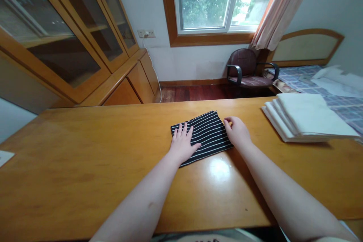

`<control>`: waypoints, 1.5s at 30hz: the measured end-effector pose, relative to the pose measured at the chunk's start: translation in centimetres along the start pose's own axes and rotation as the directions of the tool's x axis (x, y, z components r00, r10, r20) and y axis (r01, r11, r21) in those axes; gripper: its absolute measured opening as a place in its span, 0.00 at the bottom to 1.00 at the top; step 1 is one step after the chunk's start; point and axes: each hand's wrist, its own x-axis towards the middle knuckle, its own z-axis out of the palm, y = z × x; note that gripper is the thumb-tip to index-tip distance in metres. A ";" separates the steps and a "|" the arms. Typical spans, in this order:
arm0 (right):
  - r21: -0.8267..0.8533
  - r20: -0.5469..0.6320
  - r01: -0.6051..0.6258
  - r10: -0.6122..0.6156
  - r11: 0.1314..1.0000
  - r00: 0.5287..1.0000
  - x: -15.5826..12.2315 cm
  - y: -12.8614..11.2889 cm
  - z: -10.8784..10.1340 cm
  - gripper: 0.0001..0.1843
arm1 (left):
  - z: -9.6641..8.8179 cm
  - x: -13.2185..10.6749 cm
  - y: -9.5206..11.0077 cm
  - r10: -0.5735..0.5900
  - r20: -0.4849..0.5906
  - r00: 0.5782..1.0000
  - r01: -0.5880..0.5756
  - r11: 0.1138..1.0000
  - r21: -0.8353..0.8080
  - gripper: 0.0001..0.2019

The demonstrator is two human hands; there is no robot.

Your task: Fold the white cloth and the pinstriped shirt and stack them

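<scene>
A folded black cloth with thin white stripes (208, 132) lies flat on the wooden table (85, 159), a little right of centre. My left hand (183, 143) rests flat on the cloth's left part, fingers stretched out and slightly spread. My right hand (237, 131) touches the cloth's right edge, its fingers curled at the top right corner; whether they pinch the fabric I cannot make out.
A stack of folded white cloths (306, 121) sits at the table's right end. A corner of white paper (4, 157) shows at the left edge. Behind the table stand a dark red armchair (246, 70), a glass-door cabinet (65, 41) and a bed (320, 83).
</scene>
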 end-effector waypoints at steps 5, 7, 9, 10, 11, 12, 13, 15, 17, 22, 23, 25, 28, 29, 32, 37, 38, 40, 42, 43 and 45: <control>-0.078 0.090 -0.078 0.085 0.994 0.992 3.6 -2.5 0.9 0.21 | -0.1 -0.2 0.1 -0.002 -0.014 1.000 0.002 1.000 0.007 0.42; -0.150 0.143 -0.148 0.170 0.978 0.975 4.9 -3.5 1.8 0.23 | -0.1 -0.2 0.1 0.004 -0.026 1.000 -0.004 1.000 0.006 0.42; -0.205 0.166 -0.183 0.219 0.961 0.962 5.7 -4.1 2.8 0.24 | -0.1 -0.3 0.1 0.012 -0.032 0.999 -0.012 1.000 0.004 0.42; -0.216 0.166 -0.186 0.224 0.959 0.960 5.9 -4.2 3.3 0.23 | -0.1 -0.3 0.1 0.016 -0.033 0.999 -0.016 1.000 0.003 0.41; -0.214 0.160 -0.187 0.223 0.959 0.962 6.0 -4.2 3.7 0.22 | 0.0 -0.3 0.0 0.019 -0.033 0.999 -0.019 1.000 0.002 0.41; -0.203 0.152 -0.190 0.222 0.961 0.963 6.0 -4.1 4.0 0.21 | 0.0 -0.3 0.0 0.020 -0.033 0.999 -0.020 1.000 0.002 0.41; -0.188 0.151 -0.198 0.228 0.962 0.962 6.0 -3.9 4.3 0.21 | 0.0 -0.2 0.0 0.019 -0.034 0.999 -0.019 1.000 0.001 0.41; -0.171 0.178 -0.227 0.257 0.959 0.950 6.0 -3.3 4.6 0.22 | 0.1 -0.2 0.0 0.016 -0.040 0.999 -0.016 1.000 0.000 0.40; -0.176 0.221 -0.253 0.288 0.951 0.932 6.0 -2.7 4.6 0.24 | 0.2 -0.1 -0.1 -0.007 -0.053 0.999 0.007 1.000 0.000 0.38; -0.187 0.250 -0.250 0.292 0.950 0.923 6.2 -1.9 4.6 0.24 | 0.6 0.0 0.0 -0.179 -0.059 0.982 0.179 0.984 0.001 0.41; -0.188 0.247 -0.251 0.293 0.950 0.924 6.2 -1.9 4.7 0.23 | 0.6 0.0 0.0 -0.210 -0.051 0.976 0.211 0.978 0.003 0.42; -0.196 0.231 -0.255 0.298 0.947 0.926 6.2 -1.9 5.0 0.21 | 0.5 0.0 0.1 -0.252 -0.036 0.967 0.253 0.967 0.012 0.44; -0.215 0.203 -0.261 0.304 0.941 0.931 6.1 -1.9 5.4 0.19 | 0.3 -0.1 0.3 -0.272 -0.023 0.962 0.272 0.962 0.032 0.44; -0.220 0.195 -0.262 0.306 0.940 0.932 6.0 -1.9 5.5 0.18 | 0.2 -0.1 0.3 -0.273 -0.021 0.962 0.273 0.961 0.038 0.44; -0.228 0.109 -0.202 0.231 0.952 0.967 5.7 -2.2 5.1 0.16 | 0.2 -0.1 0.3 -0.270 -0.017 0.963 0.271 0.961 0.049 0.45; -0.205 0.022 0.286 -0.288 0.936 0.957 4.2 -4.6 4.4 0.20 | 0.5 -0.1 0.3 -0.266 -0.033 0.964 0.267 0.962 0.057 0.46; -0.177 0.093 0.401 -0.391 0.899 0.916 3.7 -5.3 4.6 0.21 | 0.6 -0.1 0.3 -0.265 -0.038 0.964 0.267 0.962 0.061 0.46; -0.123 0.264 0.554 -0.511 0.823 0.818 2.6 -6.3 5.3 0.22 | 0.7 -0.1 0.3 -0.265 -0.045 0.963 0.268 0.961 0.067 0.46; -0.109 0.389 0.607 -0.529 0.787 0.755 1.8 -6.8 6.3 0.24 | 0.7 -0.1 0.3 -0.270 -0.046 0.962 0.273 0.960 0.067 0.46; -0.113 0.422 0.610 -0.518 0.784 0.744 1.5 -6.9 6.7 0.25 | 0.7 -0.1 0.3 -0.272 -0.046 0.961 0.275 0.959 0.064 0.46; -0.133 0.443 0.586 -0.481 0.799 0.757 1.3 -6.7 7.3 0.28 | 0.6 -0.1 0.3 -0.272 -0.045 0.961 0.274 0.960 0.059 0.46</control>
